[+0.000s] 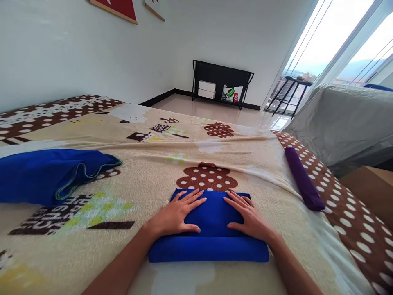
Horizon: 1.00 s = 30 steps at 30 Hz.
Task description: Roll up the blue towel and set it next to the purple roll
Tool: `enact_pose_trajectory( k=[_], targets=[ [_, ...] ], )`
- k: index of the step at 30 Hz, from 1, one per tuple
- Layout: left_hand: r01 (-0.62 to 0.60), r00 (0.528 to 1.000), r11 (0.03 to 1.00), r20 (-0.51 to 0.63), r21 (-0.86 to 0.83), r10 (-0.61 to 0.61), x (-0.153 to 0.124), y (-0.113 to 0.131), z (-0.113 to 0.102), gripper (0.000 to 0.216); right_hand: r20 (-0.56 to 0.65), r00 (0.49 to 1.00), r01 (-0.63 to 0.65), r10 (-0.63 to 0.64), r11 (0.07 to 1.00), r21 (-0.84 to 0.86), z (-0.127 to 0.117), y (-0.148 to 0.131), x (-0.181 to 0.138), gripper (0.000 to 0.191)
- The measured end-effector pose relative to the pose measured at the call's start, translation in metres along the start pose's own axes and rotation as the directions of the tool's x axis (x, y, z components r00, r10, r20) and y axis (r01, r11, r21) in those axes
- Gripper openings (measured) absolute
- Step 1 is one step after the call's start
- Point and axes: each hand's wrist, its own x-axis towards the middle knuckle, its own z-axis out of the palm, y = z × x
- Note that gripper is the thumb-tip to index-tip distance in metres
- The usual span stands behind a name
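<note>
A folded blue towel (pixel 211 246) lies flat on the beige patterned bedspread (pixel 159 164) close to me. My left hand (pixel 178 215) rests palm down on its left half, fingers spread. My right hand (pixel 248 217) presses flat on its right half, fingers also spread. Neither hand grips anything. A second blue towel (pixel 46 174) lies loosely bunched at the left of the bed. A rolled purple towel (pixel 303 180) lies at the right side of the bed.
A sofa under a grey cover (pixel 344 119) stands to the right, with a brown box (pixel 371 190) beside it. A black shelf (pixel 221 84) holding boxes and bags stands against the far wall. A glass door (pixel 325 45) is at the right.
</note>
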Motion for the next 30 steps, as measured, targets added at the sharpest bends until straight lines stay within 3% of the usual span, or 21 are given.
enact_pose_trajectory(
  k=[2, 6, 9, 12, 14, 17, 20, 24, 30],
  targets=[
    [0.037, 0.999, 0.998, 0.018, 0.048, -0.038, -0.001, -0.006, 0.007, 0.078, 0.044, 0.999, -0.012, 0.013, 1.000, -0.024, 0.004, 0.002, -0.002, 0.071],
    [0.160, 0.977, 0.975, -0.166, 0.156, -0.134, -0.011, -0.036, 0.014, 0.051, 0.016, 0.996, -0.089, 0.091, 0.993, -0.075, 0.007, 0.022, -0.011, 0.053],
    [0.261, 0.933, 0.948, -0.300, 0.180, -0.200, -0.024, -0.046, 0.007, 0.043, -0.064, 0.987, -0.152, 0.146, 0.982, -0.113, 0.002, 0.037, -0.021, 0.046],
    [0.295, 0.885, 0.934, -0.426, 0.199, -0.189, -0.047, -0.025, -0.005, 0.042, -0.193, 0.961, -0.229, 0.199, 0.963, -0.144, -0.006, 0.033, -0.039, 0.045],
    [0.226, 0.870, 0.946, -0.484, 0.232, -0.089, -0.069, 0.003, -0.005, 0.040, -0.269, 0.944, -0.239, 0.193, 0.960, -0.148, -0.011, 0.016, -0.060, 0.043],
    [0.086, 0.865, 0.944, -0.494, 0.317, 0.087, -0.106, 0.044, 0.010, 0.044, -0.302, 0.952, -0.109, 0.046, 0.974, -0.197, -0.009, -0.020, -0.098, 0.040],
    [0.092, 0.872, 0.925, -0.478, 0.369, 0.104, -0.126, 0.065, 0.032, 0.050, -0.293, 0.942, 0.051, -0.161, 0.936, -0.349, 0.004, -0.047, -0.126, 0.051],
    [0.199, 0.846, 0.917, -0.533, 0.345, 0.017, -0.120, 0.063, 0.050, 0.054, -0.335, 0.923, 0.011, -0.191, 0.882, -0.471, 0.023, -0.055, -0.129, 0.054],
    [0.273, 0.802, 0.909, -0.596, 0.316, -0.033, -0.088, 0.059, 0.044, 0.043, -0.411, 0.910, -0.102, -0.054, 0.932, -0.349, 0.027, -0.055, -0.095, 0.040]
  ],
)
